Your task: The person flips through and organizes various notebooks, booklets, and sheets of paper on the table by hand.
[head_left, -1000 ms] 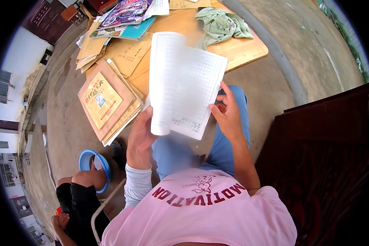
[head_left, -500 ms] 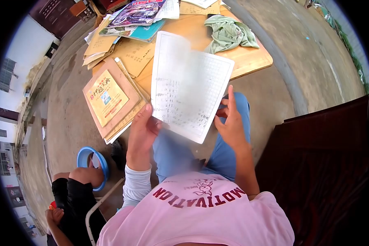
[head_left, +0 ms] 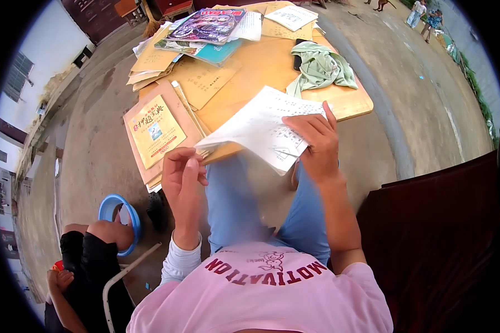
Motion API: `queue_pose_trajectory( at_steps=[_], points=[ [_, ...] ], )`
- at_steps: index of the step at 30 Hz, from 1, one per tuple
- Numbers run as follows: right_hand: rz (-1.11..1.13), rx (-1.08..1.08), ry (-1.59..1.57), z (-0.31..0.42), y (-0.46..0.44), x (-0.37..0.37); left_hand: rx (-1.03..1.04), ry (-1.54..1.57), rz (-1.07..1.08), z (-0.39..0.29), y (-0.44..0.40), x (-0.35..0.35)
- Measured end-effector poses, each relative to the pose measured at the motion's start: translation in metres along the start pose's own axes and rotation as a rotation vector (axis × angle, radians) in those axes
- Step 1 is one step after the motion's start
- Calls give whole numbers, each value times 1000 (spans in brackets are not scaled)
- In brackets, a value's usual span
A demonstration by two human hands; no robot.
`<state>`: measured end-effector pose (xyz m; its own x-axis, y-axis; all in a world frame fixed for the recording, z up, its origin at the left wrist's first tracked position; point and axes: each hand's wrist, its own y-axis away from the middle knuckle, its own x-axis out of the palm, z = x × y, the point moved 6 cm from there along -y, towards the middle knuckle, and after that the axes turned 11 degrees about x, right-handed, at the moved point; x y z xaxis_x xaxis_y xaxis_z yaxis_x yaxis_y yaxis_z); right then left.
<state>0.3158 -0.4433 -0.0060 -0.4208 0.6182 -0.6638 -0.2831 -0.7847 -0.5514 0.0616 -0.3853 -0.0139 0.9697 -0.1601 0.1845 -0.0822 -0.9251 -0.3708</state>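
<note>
Over my lap, at the table's near edge, are tilted white sheets of paper (head_left: 255,125) with writing and printed figures. My right hand (head_left: 316,139) grips their right side, fingers on top. At the lower left corner of the sheets, the fingertips of my left hand (head_left: 184,169) pinch the edge. Left of the sheets lies a stack of books with a yellow cover (head_left: 155,130) on top, on the wooden table (head_left: 250,66).
Magazines (head_left: 208,25) and brown envelopes (head_left: 203,80) lie on the table, with a green cloth (head_left: 322,66) over a dark object. A seated person (head_left: 94,250) is at lower left by a blue basin (head_left: 136,222). Dark carved furniture (head_left: 428,238) stands at right.
The sheets have turned and folded over, lying lower and flatter than before. My right hand has moved up onto them, and my left hand has shifted slightly down to their corner. The view has shifted.
</note>
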Motion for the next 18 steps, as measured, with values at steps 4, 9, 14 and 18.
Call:
queue_pose_trajectory(
  at_steps=[4,9,14,18],
  points=[
    [-423,361,-916,2,-33,-52,275,-164,116,-19,-3,4],
    [-296,520,-1164,-15,-40,-44,233,3,303,-17,-16,24],
    [-116,577,-1251,-21,-22,-21,-91,267,306,-16,-16,37],
    [-90,614,-1191,-24,-15,-18,-93,135,280,3,-15,30]
  ],
)
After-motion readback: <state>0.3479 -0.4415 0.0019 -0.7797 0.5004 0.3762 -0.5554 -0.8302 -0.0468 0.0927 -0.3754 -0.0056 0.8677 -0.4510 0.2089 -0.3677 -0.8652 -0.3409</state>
